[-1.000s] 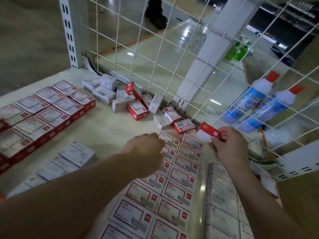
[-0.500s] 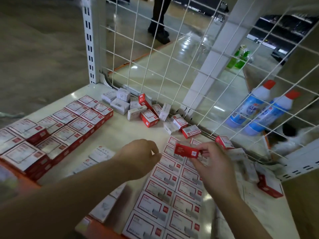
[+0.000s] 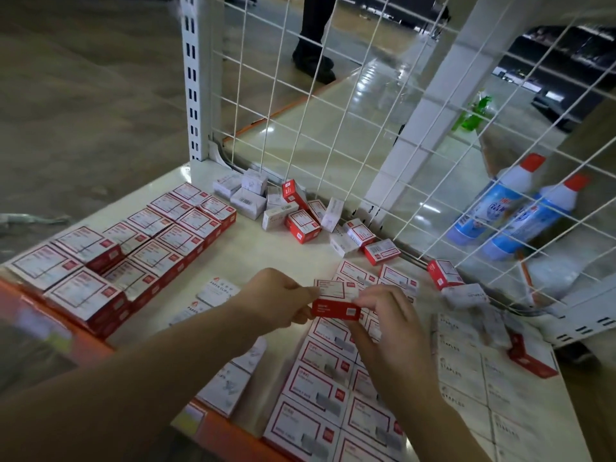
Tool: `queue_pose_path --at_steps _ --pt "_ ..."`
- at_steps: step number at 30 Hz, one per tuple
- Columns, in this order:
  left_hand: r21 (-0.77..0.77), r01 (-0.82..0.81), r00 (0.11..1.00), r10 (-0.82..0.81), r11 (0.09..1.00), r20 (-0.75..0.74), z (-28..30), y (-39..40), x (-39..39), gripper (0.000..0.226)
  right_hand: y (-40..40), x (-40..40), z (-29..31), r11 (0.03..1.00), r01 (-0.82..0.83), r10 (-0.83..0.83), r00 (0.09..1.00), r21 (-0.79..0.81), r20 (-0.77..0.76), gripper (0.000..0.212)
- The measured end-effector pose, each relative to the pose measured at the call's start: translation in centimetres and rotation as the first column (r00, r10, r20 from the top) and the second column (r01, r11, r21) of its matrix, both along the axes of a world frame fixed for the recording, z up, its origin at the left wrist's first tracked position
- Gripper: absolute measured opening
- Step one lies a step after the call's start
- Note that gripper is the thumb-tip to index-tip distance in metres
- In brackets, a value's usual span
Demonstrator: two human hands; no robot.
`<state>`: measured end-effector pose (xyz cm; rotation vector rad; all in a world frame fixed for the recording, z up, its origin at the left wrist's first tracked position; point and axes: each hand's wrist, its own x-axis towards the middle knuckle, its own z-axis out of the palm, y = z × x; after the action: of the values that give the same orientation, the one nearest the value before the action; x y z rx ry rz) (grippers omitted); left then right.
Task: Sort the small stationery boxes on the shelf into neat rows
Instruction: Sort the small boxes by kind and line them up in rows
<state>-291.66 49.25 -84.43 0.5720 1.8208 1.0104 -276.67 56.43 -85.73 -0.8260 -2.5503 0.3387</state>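
Note:
A small red-and-white box [image 3: 334, 300] hangs just above the shelf [image 3: 263, 255], held at both ends. My left hand [image 3: 276, 300] pinches its left end and my right hand [image 3: 380, 311] pinches its right end. Under my hands a double row of red-framed boxes [image 3: 320, 388] runs toward me. More rows of larger red boxes [image 3: 133, 248] lie flat at the left. A loose heap of red and white boxes [image 3: 293, 211] sits by the wire back panel.
White "paper clips" boxes [image 3: 216, 291] lie between the rows; white "staples" boxes [image 3: 466, 371] line the right side. A wire grid [image 3: 333, 128] closes the back. Two blue bottles [image 3: 510, 211] lie behind it. An orange edge [image 3: 220, 431] fronts the shelf. A person's legs [image 3: 315, 45] stand beyond.
My right hand carried the red box from the back right to the middle. My left hand rose off the row and took hold of the box's left end. The camera view shifted left.

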Motion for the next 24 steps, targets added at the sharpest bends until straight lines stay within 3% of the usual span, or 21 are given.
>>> queue_pose_path --at_steps 3,6,14,24 --pt "0.003 -0.087 0.991 0.086 0.996 0.099 0.0 -0.2 0.0 0.019 0.2 -0.1 0.2 0.995 -0.011 0.012 1.0 -0.095 0.01 0.021" --pt "-0.013 -0.11 0.993 0.111 0.994 0.051 -0.4 -0.4 -0.4 0.017 0.9 0.0 0.5 0.979 0.033 -0.028 0.999 -0.2 0.027 0.036" --pt "-0.005 -0.019 0.993 0.018 1.0 -0.114 -0.9 -1.0 -0.6 0.027 2.0 -0.5 1.1 0.929 0.023 -0.004 0.999 -0.369 0.054 0.034" --pt "0.013 0.001 0.997 0.0 1.0 -0.074 -1.4 -1.2 0.0 0.023 2.0 -1.4 0.8 0.875 0.038 -0.008 0.998 -0.482 0.065 0.021"
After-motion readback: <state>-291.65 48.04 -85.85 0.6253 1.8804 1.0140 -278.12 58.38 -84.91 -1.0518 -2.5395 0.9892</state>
